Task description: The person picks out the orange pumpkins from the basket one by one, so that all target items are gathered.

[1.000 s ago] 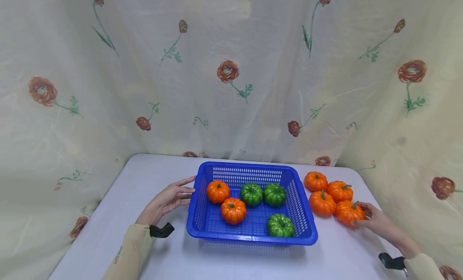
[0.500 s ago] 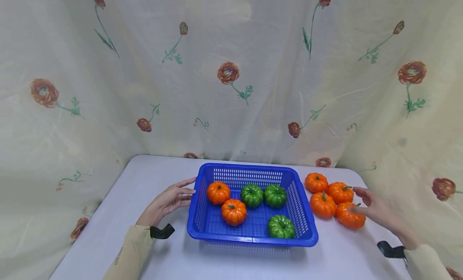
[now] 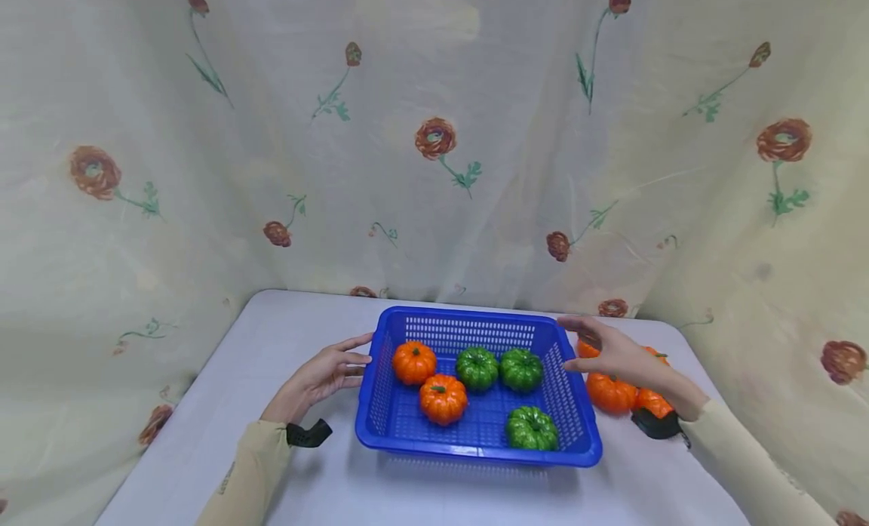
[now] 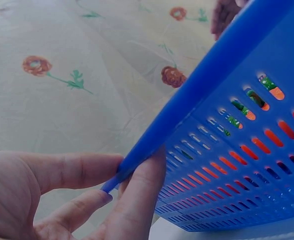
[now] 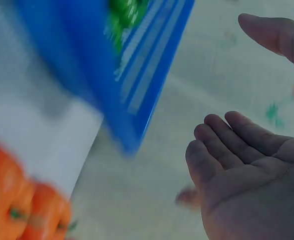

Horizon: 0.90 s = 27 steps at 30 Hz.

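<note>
A blue plastic basket with slotted walls stands on the table. Inside it lie two orange pumpkins and several green pumpkins. My left hand holds the basket's left rim; in the left wrist view the rim passes between its fingers. At the right rim hovers my right hand, thumb and fingers spread, nothing between them. The right wrist view shows this hand apart from the basket's blurred rim.
More orange pumpkins lie on the table right of the basket, partly hidden under my right hand and wrist. A white table carries everything. Behind and beside it hangs a flowered curtain.
My right hand has let go of the nearest orange pumpkin on the right and moved left, over the pumpkin group, to the basket's right rim. The left hand stays at its rim.
</note>
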Motion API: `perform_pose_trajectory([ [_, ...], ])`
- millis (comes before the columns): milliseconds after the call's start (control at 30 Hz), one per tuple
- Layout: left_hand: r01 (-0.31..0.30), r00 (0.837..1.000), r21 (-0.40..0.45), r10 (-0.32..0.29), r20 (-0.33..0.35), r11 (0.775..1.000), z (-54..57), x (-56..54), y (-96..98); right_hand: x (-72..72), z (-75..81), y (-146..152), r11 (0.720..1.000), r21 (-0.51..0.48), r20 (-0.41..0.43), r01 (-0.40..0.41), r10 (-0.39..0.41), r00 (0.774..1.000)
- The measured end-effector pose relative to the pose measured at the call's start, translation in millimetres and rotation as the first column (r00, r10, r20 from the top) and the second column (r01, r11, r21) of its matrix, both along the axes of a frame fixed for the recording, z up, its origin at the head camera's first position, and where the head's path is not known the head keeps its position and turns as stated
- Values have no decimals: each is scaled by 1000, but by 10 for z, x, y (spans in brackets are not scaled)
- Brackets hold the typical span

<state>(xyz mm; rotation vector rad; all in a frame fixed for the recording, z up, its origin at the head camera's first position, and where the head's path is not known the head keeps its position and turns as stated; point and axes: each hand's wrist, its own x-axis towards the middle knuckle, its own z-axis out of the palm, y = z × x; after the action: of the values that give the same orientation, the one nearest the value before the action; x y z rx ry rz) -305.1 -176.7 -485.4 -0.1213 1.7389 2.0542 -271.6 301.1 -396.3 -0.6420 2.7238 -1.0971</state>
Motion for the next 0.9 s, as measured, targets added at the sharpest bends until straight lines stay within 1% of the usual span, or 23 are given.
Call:
perform_pose_trajectory([
  [133, -8, 1000, 10, 8, 12, 1000, -9, 0, 13, -62, -28, -359, 995, -22, 35, -100, 101, 994],
  [233, -11, 1000, 18, 10, 15, 1000, -12, -6, 12, -96, -76, -611, 989, -27, 78, -146, 147, 986],
  [367, 2, 1000, 15, -2, 4, 1000, -10, -11, 0, -140, -172, -916, 976, -2, 93, -219, 218, 971],
  [500, 8, 1000, 5, -8, -7, 1000, 1, -9, -12, -149, -255, -1196, 957, 28, 115, -288, 283, 952],
  [700, -7, 1000, -1, 7, 5, 1000, 14, -8, -6, -166, -392, -1504, 943, 59, 182, -327, 312, 932],
  [833, -7, 1000, -3, 7, 14, 1000, 10, -2, 3, -200, -500, -1608, 932, 101, 191, -348, 325, 926],
  [900, -4, 1000, -2, 4, 13, 1000, 7, 0, 2, -211, -537, -1641, 928, 132, 192, -347, 320, 928],
])
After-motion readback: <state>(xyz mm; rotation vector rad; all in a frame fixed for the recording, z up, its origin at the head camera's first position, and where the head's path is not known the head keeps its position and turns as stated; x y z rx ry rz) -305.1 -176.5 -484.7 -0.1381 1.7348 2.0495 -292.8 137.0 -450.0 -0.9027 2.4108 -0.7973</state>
